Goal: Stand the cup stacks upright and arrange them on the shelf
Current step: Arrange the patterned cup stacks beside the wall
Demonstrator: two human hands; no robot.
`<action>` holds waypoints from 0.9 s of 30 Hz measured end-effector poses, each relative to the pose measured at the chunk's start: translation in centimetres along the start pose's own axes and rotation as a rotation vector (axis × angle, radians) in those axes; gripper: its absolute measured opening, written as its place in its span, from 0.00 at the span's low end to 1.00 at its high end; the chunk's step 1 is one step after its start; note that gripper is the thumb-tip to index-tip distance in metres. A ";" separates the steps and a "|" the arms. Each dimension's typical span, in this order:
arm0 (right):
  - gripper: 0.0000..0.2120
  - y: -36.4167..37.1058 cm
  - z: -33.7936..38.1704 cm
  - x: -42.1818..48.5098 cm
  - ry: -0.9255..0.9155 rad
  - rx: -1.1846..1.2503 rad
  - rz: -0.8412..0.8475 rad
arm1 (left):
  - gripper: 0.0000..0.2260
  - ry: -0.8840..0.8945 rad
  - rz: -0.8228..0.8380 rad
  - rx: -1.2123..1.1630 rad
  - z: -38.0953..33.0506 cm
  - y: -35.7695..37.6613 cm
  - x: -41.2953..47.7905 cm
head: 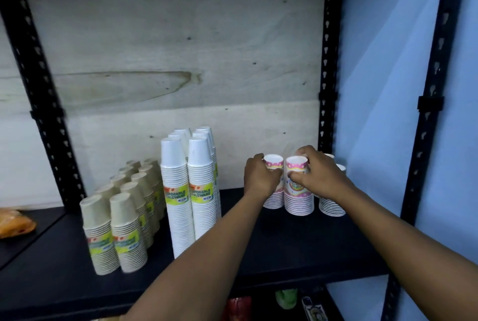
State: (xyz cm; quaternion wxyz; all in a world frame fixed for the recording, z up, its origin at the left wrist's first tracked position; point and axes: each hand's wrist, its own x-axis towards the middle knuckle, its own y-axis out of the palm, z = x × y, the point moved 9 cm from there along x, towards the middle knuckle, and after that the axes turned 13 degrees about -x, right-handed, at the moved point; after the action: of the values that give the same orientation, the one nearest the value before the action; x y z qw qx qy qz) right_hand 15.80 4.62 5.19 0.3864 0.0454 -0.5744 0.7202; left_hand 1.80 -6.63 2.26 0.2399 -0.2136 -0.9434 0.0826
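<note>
Both hands are right of centre in the frame, on the pink cup stacks. Left hand (261, 178) curls round the upper part of the left pink stack (273, 200). Its fingers wrap the far side, the top cup shows just right of the knuckles and the lower cups show below the hand. Right hand (319, 178) grips the middle pink stack (297, 203) from the right, thumb on the front, fingers curled over the top rear edge, so the stack is just left of the palm. Both held stacks stand upright, cups upside down, side by side; touching or a hair apart, cannot tell. A third pink stack (332, 207) stands upright just right of them, partly hidden behind the right wrist. More cup tops peek out behind the right hand, too hidden to count. All of these are on the black shelf (284, 243), in its right half near the back

Centre of frame: tall white cup stacks (178, 191), upright in two rows, green-yellow labels. Lower left: shorter beige cup stacks (101, 232), upright in two rows, same kind of label. Both groups are well apart from the hands. Orange packet (15, 225) at the far left edge. Pale wooden board (181, 49) behind the shelf, blue wall (388, 88) at right, black rack post (328, 62) between them
</note>
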 end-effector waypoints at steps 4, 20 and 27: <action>0.30 0.4 -0.1 -2.1 0.034 0.042 0.011 | 0.23 -0.008 0.008 0.021 0.1 -1.5 -2.4; 0.22 2.8 -0.7 -5.6 0.008 0.121 0.090 | 0.26 -0.022 0.027 0.001 2.6 -3.1 -7.0; 0.28 4.1 -1.2 -7.0 0.001 0.228 0.178 | 0.32 0.013 0.010 -0.037 4.2 -3.3 -8.5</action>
State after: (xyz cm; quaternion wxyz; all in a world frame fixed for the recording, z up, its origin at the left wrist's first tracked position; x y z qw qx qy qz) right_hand 18.66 1.98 -2.05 0.3136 0.0375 -0.4903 0.8123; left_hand 5.29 -13.61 -4.12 0.2415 -0.2230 -0.9422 0.0651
